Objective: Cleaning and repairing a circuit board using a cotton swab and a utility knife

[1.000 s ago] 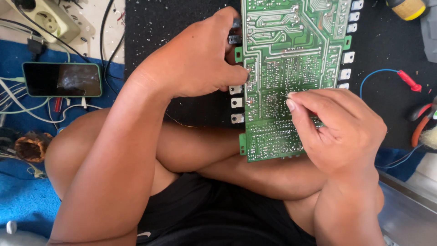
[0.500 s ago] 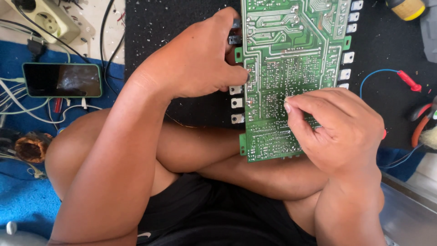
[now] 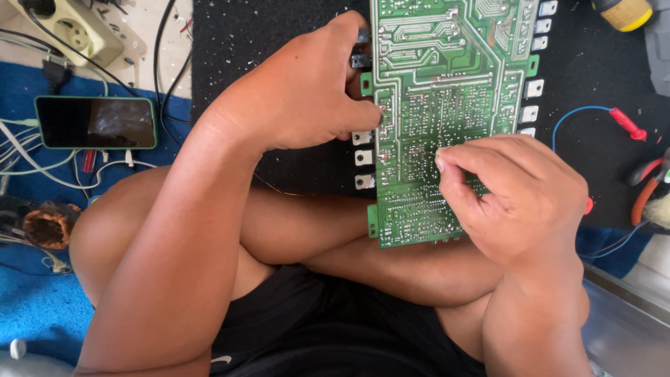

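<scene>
A long green circuit board (image 3: 447, 84) lies solder side up over a black mat (image 3: 279, 42), its near end above my crossed legs. My left hand (image 3: 307, 91) grips the board's left edge, thumb pressed on the board face. My right hand (image 3: 516, 195) rests on the board's lower right part, fingers curled, with thumb and forefinger pinched together at a spot near the board's middle. What they pinch is too small to see. Small white and metal tabs (image 3: 363, 157) stick out along both long edges of the board.
A phone (image 3: 95, 122) with a dark screen lies on blue cloth at left, near a white power strip (image 3: 70, 24) and loose cables. A blue wire with a red clip (image 3: 626, 123), red-handled pliers (image 3: 645, 188) and a yellow-tipped tool (image 3: 623, 12) lie at right. A copper coil (image 3: 45, 225) sits far left.
My right hand's pinched fingertips have shifted slightly on the board. The left hand and the board have stayed where they were.
</scene>
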